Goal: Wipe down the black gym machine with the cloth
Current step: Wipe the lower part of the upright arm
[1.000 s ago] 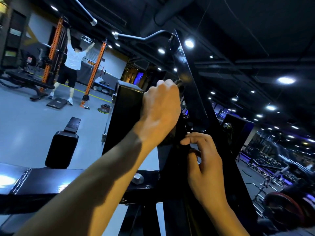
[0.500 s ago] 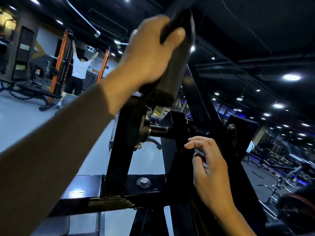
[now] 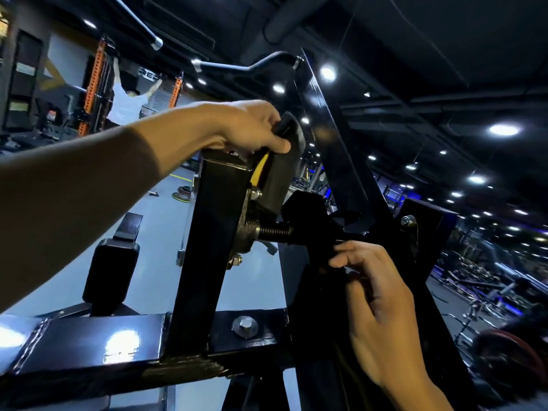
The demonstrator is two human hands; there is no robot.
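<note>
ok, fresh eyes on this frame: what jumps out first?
The left hand at upper centre, gripping a dark cloth that hangs over the top of the black upright post. Then the right hand lower right, fingers curled against the black frame. A threaded bolt bridges post and frame at centre.

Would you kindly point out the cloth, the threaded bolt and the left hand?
cloth [image 3: 280, 176], head view, on its hanging dark panel.
threaded bolt [image 3: 274, 231], head view, on its exposed thread.
left hand [image 3: 252, 129], head view, on its back.
</note>
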